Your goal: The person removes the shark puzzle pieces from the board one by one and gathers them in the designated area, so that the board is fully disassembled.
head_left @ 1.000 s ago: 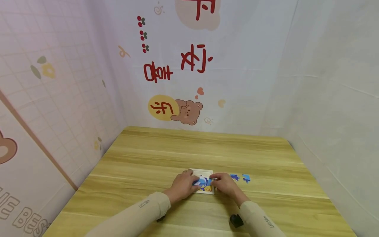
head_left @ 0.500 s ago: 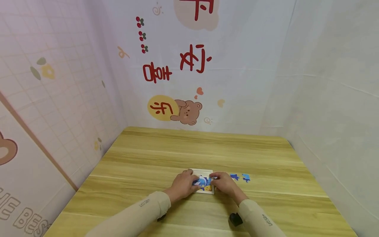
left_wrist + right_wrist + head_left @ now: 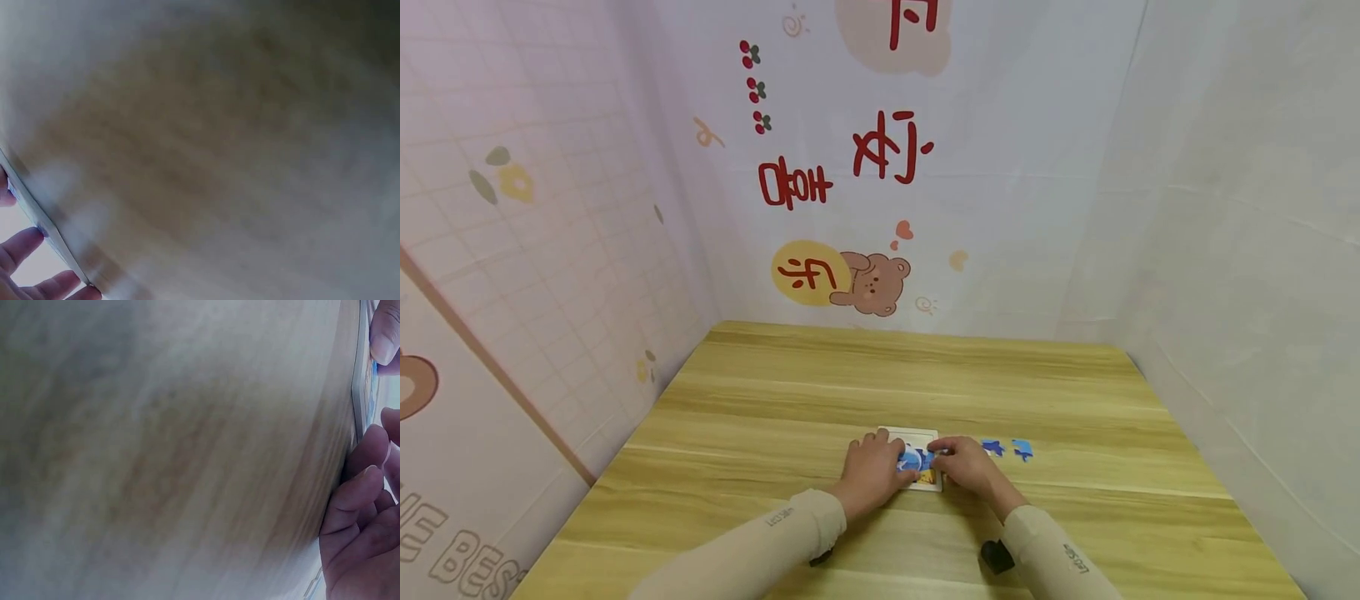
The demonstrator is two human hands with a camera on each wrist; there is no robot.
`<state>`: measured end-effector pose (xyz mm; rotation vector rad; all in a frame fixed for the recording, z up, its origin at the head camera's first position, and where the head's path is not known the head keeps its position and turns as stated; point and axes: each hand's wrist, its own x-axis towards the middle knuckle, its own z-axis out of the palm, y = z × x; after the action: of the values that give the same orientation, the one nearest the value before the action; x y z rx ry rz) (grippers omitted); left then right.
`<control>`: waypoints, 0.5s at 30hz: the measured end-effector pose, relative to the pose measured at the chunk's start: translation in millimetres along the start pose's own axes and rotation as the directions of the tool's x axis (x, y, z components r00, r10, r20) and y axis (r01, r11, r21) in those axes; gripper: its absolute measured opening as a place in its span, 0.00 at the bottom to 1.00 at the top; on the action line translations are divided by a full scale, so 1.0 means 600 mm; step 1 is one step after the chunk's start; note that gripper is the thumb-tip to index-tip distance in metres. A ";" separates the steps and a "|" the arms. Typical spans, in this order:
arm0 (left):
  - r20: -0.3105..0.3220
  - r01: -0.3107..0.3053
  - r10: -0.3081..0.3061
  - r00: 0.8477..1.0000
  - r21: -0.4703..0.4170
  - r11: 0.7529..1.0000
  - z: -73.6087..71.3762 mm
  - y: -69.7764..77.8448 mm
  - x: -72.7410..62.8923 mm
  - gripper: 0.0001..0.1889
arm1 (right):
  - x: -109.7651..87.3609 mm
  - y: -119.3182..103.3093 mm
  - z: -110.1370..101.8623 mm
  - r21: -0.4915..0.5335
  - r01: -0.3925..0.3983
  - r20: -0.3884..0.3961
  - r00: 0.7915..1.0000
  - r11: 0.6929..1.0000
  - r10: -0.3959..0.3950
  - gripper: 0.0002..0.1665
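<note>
A jigsaw puzzle in a white frame tray (image 3: 913,432) lies on the table, its blue and yellow picture partly covered by my hands. My left hand (image 3: 871,473) rests over the tray's left side, fingers spread, with index finger and thumb touching the picture. At the tray's right side, my right hand (image 3: 972,467) holds a blue puzzle piece (image 3: 931,457) between thumb and index finger, down against the picture. In the right wrist view the other fingers (image 3: 356,494) of that hand curl beside the tray edge. The left wrist view catches left fingertips (image 3: 24,245) along the tray's rim.
Two loose blue puzzle pieces, one nearer (image 3: 992,447) and one farther right (image 3: 1022,450), lie on the wood-grain table (image 3: 760,400) beyond my right hand. A black object (image 3: 996,556) sits under the right sleeve. White printed curtains surround the table.
My left hand has shifted slightly right, its thumb and index finger now farther over the picture. The right hand stays at the tray's right side with little movement.
</note>
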<state>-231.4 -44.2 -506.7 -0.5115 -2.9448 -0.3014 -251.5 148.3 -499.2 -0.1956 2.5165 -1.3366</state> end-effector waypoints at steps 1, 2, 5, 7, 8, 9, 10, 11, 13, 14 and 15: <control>0.004 0.006 -0.006 1.000 0.005 1.000 -0.001 0.001 0.000 0.23 | 0.000 -0.001 0.000 -0.003 0.003 -0.001 1.000 1.000 -0.003 0.17; 0.007 0.011 -0.011 1.000 0.008 1.000 -0.002 0.001 -0.001 0.23 | 0.001 -0.002 0.000 -0.007 0.006 -0.004 1.000 1.000 -0.006 0.17; 0.016 0.019 -0.019 1.000 0.014 1.000 -0.005 0.003 -0.002 0.23 | 0.003 -0.002 0.001 -0.002 0.002 -0.009 1.000 1.000 -0.002 0.16; 0.024 0.021 -0.021 0.999 0.019 1.000 -0.005 0.003 -0.002 0.23 | 0.003 -0.002 0.002 0.013 -0.009 -0.009 1.000 1.000 0.009 0.16; 0.025 0.021 -0.022 0.999 0.022 1.000 -0.005 0.004 -0.002 0.23 | 0.003 -0.002 0.002 0.022 -0.013 -0.009 1.000 1.000 0.013 0.16; 0.027 0.022 -0.023 0.999 0.024 0.999 -0.004 0.004 -0.001 0.23 | 0.003 -0.001 0.002 0.031 -0.011 -0.010 1.000 0.999 0.012 0.16; 0.031 0.024 -0.025 0.999 0.027 0.999 -0.005 0.005 -0.001 0.23 | 0.002 0.000 0.001 0.043 -0.013 -0.009 1.000 0.999 0.014 0.17; 0.034 0.025 -0.026 0.999 0.030 0.999 -0.004 0.005 -0.001 0.23 | 0.002 0.000 0.001 0.052 -0.014 -0.010 1.000 0.999 0.014 0.17; 0.043 0.030 -0.032 0.999 0.036 0.999 -0.004 0.006 0.000 0.23 | 0.001 0.000 0.001 0.084 -0.014 -0.010 1.000 0.996 0.015 0.17; 0.048 0.032 -0.034 0.998 0.039 0.999 -0.004 0.006 0.001 0.23 | 0.000 0.000 0.001 0.102 -0.012 -0.011 1.000 0.995 0.014 0.17; 0.053 0.035 -0.037 0.998 0.039 0.999 -0.004 0.007 0.001 0.23 | 0.000 0.000 0.001 0.119 -0.011 -0.013 1.000 0.993 0.013 0.17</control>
<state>-230.5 -40.8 -503.3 -0.4689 -3.0080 -0.2381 -251.1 147.7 -499.6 -0.1469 2.4354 -1.4821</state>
